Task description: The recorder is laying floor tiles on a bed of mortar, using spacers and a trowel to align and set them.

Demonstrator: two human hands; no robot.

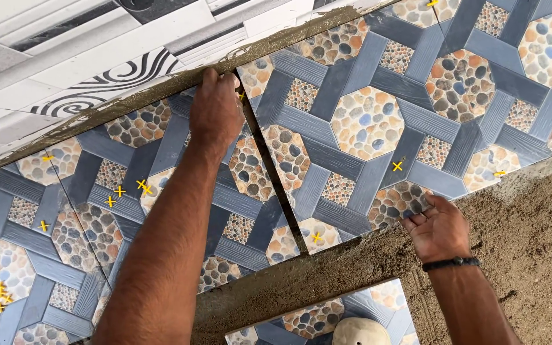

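My left hand (pixel 215 112) presses its bent fingers on the far corner of the patterned tile (pixel 352 121); the fingertips are hidden in the mortar joint. My right hand (pixel 439 229) touches its near edge with open fingers. The loose tile (pixel 308 319) below is cut off.

- Tile (pixel 352 128) under my fingers: ceramic, matt, pebble-print
- Mortar bed (pixel 531 236): rough, grainy, damp-looking
- Spacers (pixel 397 166): yellow plastic
- Wall tiles (pixel 65 57): glossy
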